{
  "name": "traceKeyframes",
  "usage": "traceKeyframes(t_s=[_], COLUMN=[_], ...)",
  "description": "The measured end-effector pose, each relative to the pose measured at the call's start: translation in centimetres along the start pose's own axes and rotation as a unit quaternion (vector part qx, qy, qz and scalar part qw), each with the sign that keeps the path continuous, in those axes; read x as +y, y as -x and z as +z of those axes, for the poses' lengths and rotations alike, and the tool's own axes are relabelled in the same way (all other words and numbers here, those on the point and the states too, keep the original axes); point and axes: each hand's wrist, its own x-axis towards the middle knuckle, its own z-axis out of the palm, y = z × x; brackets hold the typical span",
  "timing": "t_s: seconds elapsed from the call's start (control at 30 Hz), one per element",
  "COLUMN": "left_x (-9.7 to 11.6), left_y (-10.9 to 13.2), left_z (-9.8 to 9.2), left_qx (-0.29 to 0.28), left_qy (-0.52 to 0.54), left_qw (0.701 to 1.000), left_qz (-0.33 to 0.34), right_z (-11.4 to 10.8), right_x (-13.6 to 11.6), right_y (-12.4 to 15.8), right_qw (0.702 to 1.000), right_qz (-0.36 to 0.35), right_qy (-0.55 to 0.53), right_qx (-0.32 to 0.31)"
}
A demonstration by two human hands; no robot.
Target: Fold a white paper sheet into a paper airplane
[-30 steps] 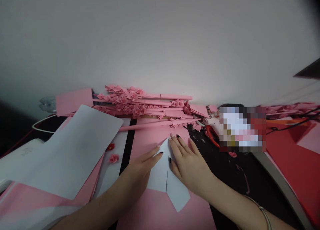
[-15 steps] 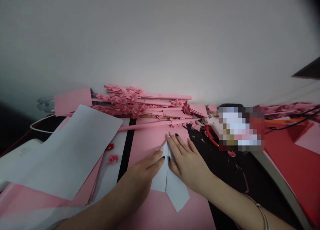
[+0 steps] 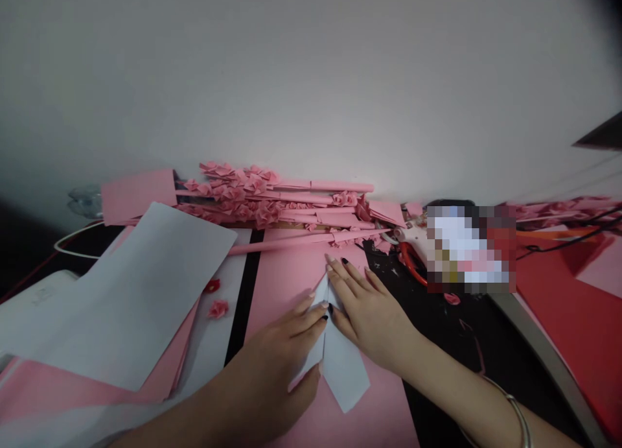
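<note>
A small white folded paper [image 3: 344, 371] with a pointed top lies on a pink sheet [image 3: 286, 276] in front of me. My left hand [image 3: 279, 360] lies flat over its left half, fingers stretched toward the point. My right hand [image 3: 365, 312] presses flat on its right half, fingers spread, tips at the paper's point. A centre crease runs between the two hands. The lower right flap of the paper shows below my right hand.
Large white and pink sheets [image 3: 140, 286] overlap at the left. Pink paper roses on rolled stems [image 3: 262, 201] lie along the wall. Red-handled scissors [image 3: 411, 263] and a blurred-out object sit right of my hands. Red paper [image 3: 573, 305] lies at the far right.
My left hand has slid right and forward over the white paper, covering more of its left half. My right hand has barely moved.
</note>
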Motion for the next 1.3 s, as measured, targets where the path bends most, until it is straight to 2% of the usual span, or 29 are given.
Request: traceKeyframes(t_s=[0.17, 0.33, 0.53, 0.63, 0.8, 1.3], left_x=[-0.1, -0.4, -1.2, -1.2, -1.1, -1.4], left_y=[-0.4, -0.4, -0.2, -0.2, -0.4, -0.2], left_z=[-0.4, -0.1, 1.5, 1.4, 1.1, 2.7], left_qx=[-0.02, -0.046, -0.006, -0.016, 0.002, 0.047], left_qy=[-0.021, -0.077, -0.133, -0.134, -0.147, -0.192], left_qw=[1.0, 0.995, 0.991, 0.99, 0.988, 0.98], left_qz=[0.004, 0.05, 0.028, 0.033, 0.043, 0.037], right_z=[0.0, 0.0, 0.0, -0.1, 0.1, 0.1], right_x=[0.2, 0.3, 0.2, 0.1, 0.0, 0.2], right_y=[0.0, 0.0, 0.0, 0.1, 0.1, -0.2], right_qw=[1.0, 1.0, 1.0, 1.0, 1.0, 1.0], right_qz=[-0.01, -0.009, -0.005, -0.004, 0.005, 0.003], right_qy=[0.004, 0.005, 0.006, 0.008, 0.011, 0.0], right_qx=[0.004, 0.0, -0.014, -0.016, -0.01, -0.011])
